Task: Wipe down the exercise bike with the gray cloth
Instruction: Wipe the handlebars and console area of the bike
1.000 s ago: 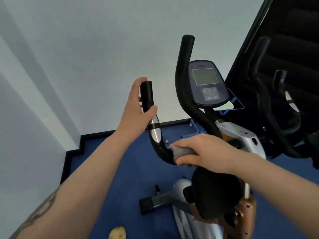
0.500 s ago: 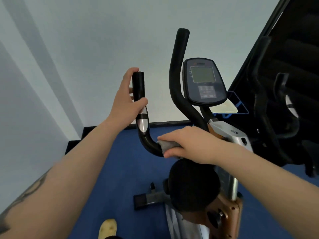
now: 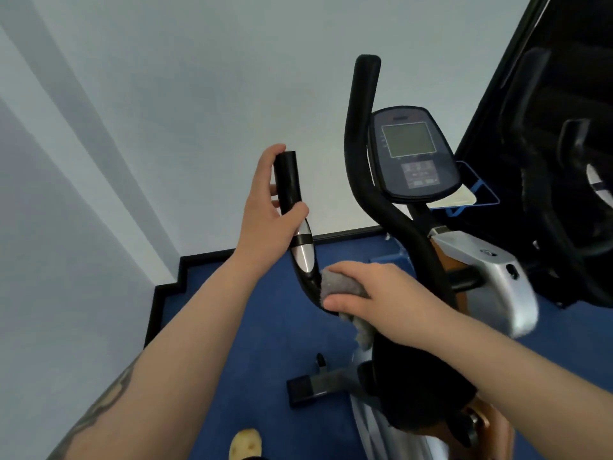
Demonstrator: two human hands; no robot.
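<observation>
fingers point(image 3: 269, 189) of the left hand point(image 3: 265, 224) curl round the upper black grip of the left handlebar point(image 3: 290, 184), thumb pressed across its front. right hand point(image 3: 381, 297) wraps the gray cloth point(image 3: 340, 283) around the lower bend of that same bar, fingers closed over it, a frayed end hanging below. just right rises the second handlebar point(image 3: 360, 134), then the exercise bike point(image 3: 491, 280) console point(image 3: 411, 154). black saddle point(image 3: 418, 383) sits under the right forearm, blue floor point(image 3: 252, 343) beneath.
</observation>
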